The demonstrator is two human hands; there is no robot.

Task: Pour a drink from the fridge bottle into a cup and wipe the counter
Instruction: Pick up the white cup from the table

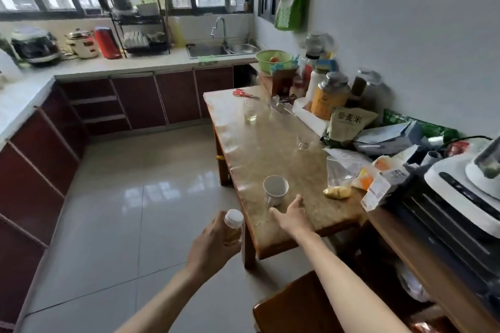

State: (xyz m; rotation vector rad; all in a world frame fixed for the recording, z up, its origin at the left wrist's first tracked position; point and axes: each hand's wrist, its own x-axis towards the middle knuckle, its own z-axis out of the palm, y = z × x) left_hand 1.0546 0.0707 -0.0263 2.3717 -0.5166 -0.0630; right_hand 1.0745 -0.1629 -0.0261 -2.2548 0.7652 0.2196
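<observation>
My left hand [213,240] grips a small bottle [233,227] with a white cap and amber liquid, held upright over the floor just left of the table's near corner. A white mug [275,189] stands empty on the marble-topped table [259,149], its handle turned toward me. My right hand [293,215] is stretched out over the table with fingers apart, just below and right of the mug, not touching it.
Two clear glasses [250,111] [303,140] stand farther along the table, with red scissors [242,93] at the far end. Bags, jars and packets [349,127] crowd the table's right side by the wall. A wooden chair back [292,308] sits below my right arm. Sink [208,50] and counter lie beyond.
</observation>
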